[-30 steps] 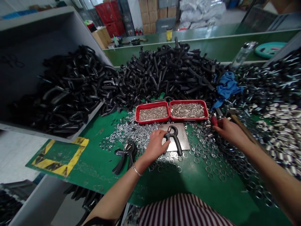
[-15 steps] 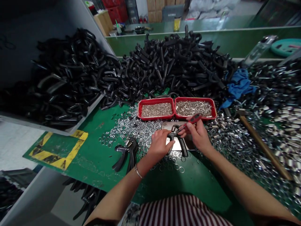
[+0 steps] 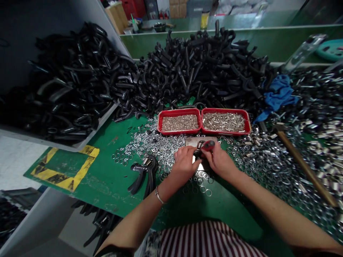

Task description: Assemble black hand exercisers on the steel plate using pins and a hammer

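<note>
My left hand (image 3: pixel 183 162) is closed on a black hand grip (image 3: pixel 197 152) with a coil spring, over a metal plate (image 3: pixel 190 141). Most of this grip is covered by my fingers. In my right hand (image 3: pixel 221 161) is a tool with a red-and-black handle (image 3: pixel 208 145), held upright against the grip beside the spring. The tool's tip is hidden, so its kind cannot be made out. To the left lies another black hand grip (image 3: pixel 147 171) with its spring fitted. Loose metal rings (image 3: pixel 205 184) lie in front of the plate.
Two red trays (image 3: pixel 180 132) (image 3: pixel 249 125) of small metal parts stand behind the plate. Beyond them rises a heap of black handles (image 3: pixel 184 67), with more in a grey bin (image 3: pixel 107 119). A hammer (image 3: pixel 302 162), a blue cloth (image 3: pixel 280 92) and metal pieces lie right.
My right hand has moved left and closer to my left hand. The red-and-black tool has swung from slanting to nearly upright over the grip. The view has shifted slightly.
</note>
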### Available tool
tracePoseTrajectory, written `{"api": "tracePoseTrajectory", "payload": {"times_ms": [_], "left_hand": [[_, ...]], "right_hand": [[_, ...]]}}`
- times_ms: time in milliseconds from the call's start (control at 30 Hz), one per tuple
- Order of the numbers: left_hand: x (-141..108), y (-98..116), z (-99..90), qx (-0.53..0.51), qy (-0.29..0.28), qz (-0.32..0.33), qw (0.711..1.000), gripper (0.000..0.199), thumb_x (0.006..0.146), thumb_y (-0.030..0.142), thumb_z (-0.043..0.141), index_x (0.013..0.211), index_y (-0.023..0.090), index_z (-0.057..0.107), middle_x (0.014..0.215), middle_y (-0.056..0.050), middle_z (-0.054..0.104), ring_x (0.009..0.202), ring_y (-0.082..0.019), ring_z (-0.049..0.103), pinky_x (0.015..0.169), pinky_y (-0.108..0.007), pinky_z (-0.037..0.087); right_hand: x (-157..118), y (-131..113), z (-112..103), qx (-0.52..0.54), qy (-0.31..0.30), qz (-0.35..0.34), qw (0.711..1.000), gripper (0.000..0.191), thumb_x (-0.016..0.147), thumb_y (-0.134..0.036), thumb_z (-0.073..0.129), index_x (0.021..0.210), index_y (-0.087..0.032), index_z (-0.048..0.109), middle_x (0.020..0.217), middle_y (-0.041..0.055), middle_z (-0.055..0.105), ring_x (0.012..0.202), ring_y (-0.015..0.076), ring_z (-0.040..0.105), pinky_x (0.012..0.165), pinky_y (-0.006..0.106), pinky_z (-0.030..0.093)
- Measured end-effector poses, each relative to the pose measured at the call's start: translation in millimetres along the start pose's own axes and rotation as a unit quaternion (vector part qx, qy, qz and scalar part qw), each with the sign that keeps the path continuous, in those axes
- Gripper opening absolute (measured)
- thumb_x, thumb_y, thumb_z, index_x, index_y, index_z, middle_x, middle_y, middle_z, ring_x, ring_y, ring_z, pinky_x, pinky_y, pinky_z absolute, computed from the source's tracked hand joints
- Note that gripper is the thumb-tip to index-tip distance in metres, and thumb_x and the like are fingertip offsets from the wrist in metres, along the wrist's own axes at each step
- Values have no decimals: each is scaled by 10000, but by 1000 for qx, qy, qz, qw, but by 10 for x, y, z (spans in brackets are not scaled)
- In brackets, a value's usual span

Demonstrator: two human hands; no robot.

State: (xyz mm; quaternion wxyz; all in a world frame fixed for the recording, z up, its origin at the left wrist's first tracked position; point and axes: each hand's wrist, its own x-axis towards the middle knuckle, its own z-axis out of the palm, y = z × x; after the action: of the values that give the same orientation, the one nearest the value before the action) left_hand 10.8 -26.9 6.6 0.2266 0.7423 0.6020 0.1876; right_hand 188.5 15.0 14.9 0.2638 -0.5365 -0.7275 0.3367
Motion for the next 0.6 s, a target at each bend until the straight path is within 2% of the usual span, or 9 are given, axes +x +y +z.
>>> {"api": "tracePoseTrajectory", "payload": {"times_ms": [67,167,267,333,400,433,500,533,600], "left_hand": [[-2,20,-3,7,0,-6,1000,425,944,408,591,1318,220,517,1323,-89,579,1219,-289,475,1024,-431,351],[6,53,-5,22,2,-17,1000,443,944,434,585,1318,206,520,1326,-99,579,1210,-305,477,1004,-447,357],[23,76,-3,31,3,-20,999,424,942,414,594,1306,204,537,1315,-97,589,1193,-305,489,986,-448,364],[23,84,1,37,5,-19,999,415,940,399,600,1303,207,545,1308,-97,597,1193,-299,494,988,-448,364],[7,91,-9,42,-1,-14,999,442,934,409,611,1322,210,538,1318,-103,596,1207,-301,495,1003,-456,362],[-2,92,-27,44,-8,-8,999,471,930,420,617,1341,208,527,1338,-110,586,1225,-308,489,1013,-462,361],[5,83,-110,41,-21,22,999,513,934,429,613,1380,201,504,1394,-124,553,1270,-317,470,1037,-470,359],[36,65,-179,38,-22,43,998,502,946,422,597,1388,202,504,1402,-122,548,1278,-314,469,1045,-469,361],[186,-13,-368,46,-4,77,996,393,984,392,530,1338,222,562,1332,-99,599,1237,-293,502,1047,-457,374]], "right_hand": [[89,-35,-18,-49,-16,-36,998,238,973,-444,440,1069,-228,413,861,129,688,743,315,684,658,409,502],[197,-94,-66,-15,-46,-59,997,218,975,-439,444,1037,-234,408,788,71,662,692,263,646,660,376,483],[125,-196,-120,102,-46,-43,993,265,979,-514,432,1026,-254,421,712,16,624,615,221,597,639,363,483],[-5,-252,-181,198,-33,-24,979,312,993,-563,376,1100,-276,439,703,0,620,563,202,562,600,356,482],[-129,-218,-292,235,-15,-5,972,347,994,-583,361,1178,-300,444,729,2,641,555,198,562,587,356,489],[-174,-147,-369,213,-1,5,977,355,987,-582,384,1193,-301,452,748,9,654,570,202,577,600,360,497],[-225,97,-568,96,29,36,994,365,969,-564,432,1185,-276,492,774,29,678,624,221,617,646,378,510],[-237,250,-685,14,32,54,998,374,961,-556,446,1173,-258,523,789,44,689,660,236,634,668,390,511],[-249,538,-930,-144,3,61,988,388,943,-546,471,1129,-233,605,870,92,712,778,288,661,728,428,510]]}}
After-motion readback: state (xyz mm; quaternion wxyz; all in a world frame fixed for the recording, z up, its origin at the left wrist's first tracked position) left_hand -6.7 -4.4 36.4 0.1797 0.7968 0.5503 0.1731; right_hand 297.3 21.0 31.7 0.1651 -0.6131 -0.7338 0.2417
